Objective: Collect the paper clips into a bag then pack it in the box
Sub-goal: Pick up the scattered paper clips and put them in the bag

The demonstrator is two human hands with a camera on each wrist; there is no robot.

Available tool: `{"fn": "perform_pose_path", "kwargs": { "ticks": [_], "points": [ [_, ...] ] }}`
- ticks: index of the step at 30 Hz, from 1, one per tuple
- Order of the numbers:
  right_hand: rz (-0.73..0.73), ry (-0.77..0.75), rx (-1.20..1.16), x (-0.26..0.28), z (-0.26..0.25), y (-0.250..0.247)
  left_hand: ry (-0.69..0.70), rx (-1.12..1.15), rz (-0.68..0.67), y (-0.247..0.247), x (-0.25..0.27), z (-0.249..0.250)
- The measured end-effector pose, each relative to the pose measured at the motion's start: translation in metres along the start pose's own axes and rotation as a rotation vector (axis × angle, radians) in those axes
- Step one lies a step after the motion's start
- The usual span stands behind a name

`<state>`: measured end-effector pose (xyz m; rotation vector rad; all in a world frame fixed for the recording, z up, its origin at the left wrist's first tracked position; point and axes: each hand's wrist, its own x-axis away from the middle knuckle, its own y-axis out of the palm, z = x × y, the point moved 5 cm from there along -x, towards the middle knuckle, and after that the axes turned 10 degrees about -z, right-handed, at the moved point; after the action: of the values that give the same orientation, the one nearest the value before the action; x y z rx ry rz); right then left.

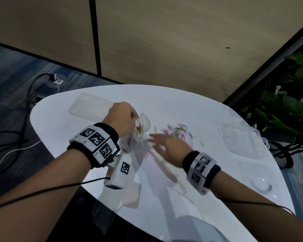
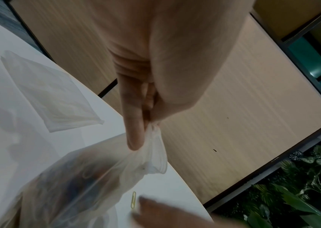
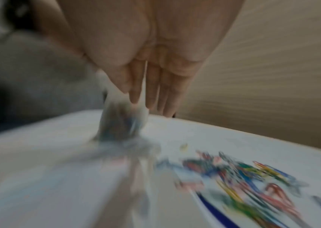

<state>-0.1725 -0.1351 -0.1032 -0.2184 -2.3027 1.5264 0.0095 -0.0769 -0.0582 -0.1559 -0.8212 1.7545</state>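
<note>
My left hand (image 1: 124, 114) pinches the rim of a small clear plastic bag (image 1: 142, 128) and holds it upright on the white table (image 1: 164, 102); several paper clips show inside it. In the left wrist view the thumb and fingers (image 2: 134, 131) squeeze the bag (image 2: 97, 177) at its top. My right hand (image 1: 164, 144) is blurred, fingers straight, just right of the bag and holding nothing I can see. A loose pile of coloured paper clips (image 1: 177, 130) lies beyond the right hand, also blurred in the right wrist view as paper clips (image 3: 243, 177). One pink clip (image 1: 146, 156) lies nearer me.
A flat clear bag (image 1: 87, 105) lies at the table's far left. Clear plastic boxes (image 1: 241, 138) sit at the right edge. A white sensor pack (image 1: 119, 172) hangs below my left wrist. Plants (image 1: 287, 102) stand to the right, cables on the floor to the left.
</note>
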Motion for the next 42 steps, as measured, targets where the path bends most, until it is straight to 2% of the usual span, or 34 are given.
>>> {"fn": "perform_pose_path", "kwargs": {
  "ticks": [2, 3, 4, 6, 9, 12, 15, 17, 19, 22, 26, 28, 30, 31, 33, 36, 39, 42],
  "points": [
    [-0.158, -0.262, 0.293, 0.011, -0.005, 0.045, -0.002, -0.002, 0.000, -0.001, 0.001, 0.000],
    [-0.217, -0.323, 0.388, 0.016, -0.002, 0.062, -0.003, -0.002, 0.001, -0.001, 0.001, 0.000],
    [-0.271, -0.316, 0.442, 0.018, 0.005, 0.074, -0.003, -0.007, 0.002, 0.000, 0.002, 0.001],
    [-0.312, -0.229, 0.449, 0.022, 0.027, 0.083, -0.001, -0.025, 0.003, 0.001, 0.003, 0.003],
    [-0.225, -0.041, 0.503, 0.019, 0.067, 0.073, -0.004, -0.041, 0.001, 0.003, 0.003, 0.005],
    [-0.224, 0.130, 0.506, 0.009, 0.103, 0.062, -0.001, -0.058, -0.002, 0.007, 0.002, 0.006],
    [-0.214, 0.141, 0.396, -0.001, 0.112, 0.052, 0.001, -0.067, -0.006, 0.010, 0.001, 0.008],
    [-0.152, 0.117, 0.346, -0.006, 0.105, 0.040, 0.002, -0.070, -0.008, 0.010, 0.001, 0.008],
    [-0.108, 0.163, 0.307, -0.008, 0.102, 0.032, 0.006, -0.084, -0.005, 0.010, 0.001, 0.009],
    [0.008, 0.341, 0.133, -0.004, 0.111, 0.021, 0.010, -0.104, -0.004, 0.011, 0.002, 0.010],
    [0.118, 0.641, -0.210, 0.012, 0.133, 0.008, 0.005, -0.115, -0.009, 0.012, 0.001, 0.010],
    [0.177, 0.758, -0.433, 0.022, 0.144, 0.007, -0.008, -0.096, -0.024, 0.014, 0.002, 0.011],
    [0.275, 0.820, -0.753, 0.033, 0.151, 0.006, -0.013, -0.111, -0.036, 0.017, 0.003, 0.015],
    [0.331, 0.820, -0.921, 0.037, 0.148, 0.004, -0.010, -0.121, -0.041, 0.018, 0.004, 0.018],
    [0.422, 0.718, -1.199, 0.037, 0.134, -0.005, -0.006, -0.130, -0.057, 0.022, 0.005, 0.022],
    [0.431, 0.507, -1.462, 0.029, 0.092, -0.027, -0.010, -0.116, -0.090, 0.030, 0.007, 0.026],
    [0.340, 0.380, -1.535, 0.015, 0.050, -0.040, -0.008, -0.091, -0.106, 0.036, 0.007, 0.031],
    [0.260, 0.386, -1.356, 0.004, 0.027, -0.032, -0.005, -0.076, -0.090, 0.038, 0.007, 0.035]
  ]
}}
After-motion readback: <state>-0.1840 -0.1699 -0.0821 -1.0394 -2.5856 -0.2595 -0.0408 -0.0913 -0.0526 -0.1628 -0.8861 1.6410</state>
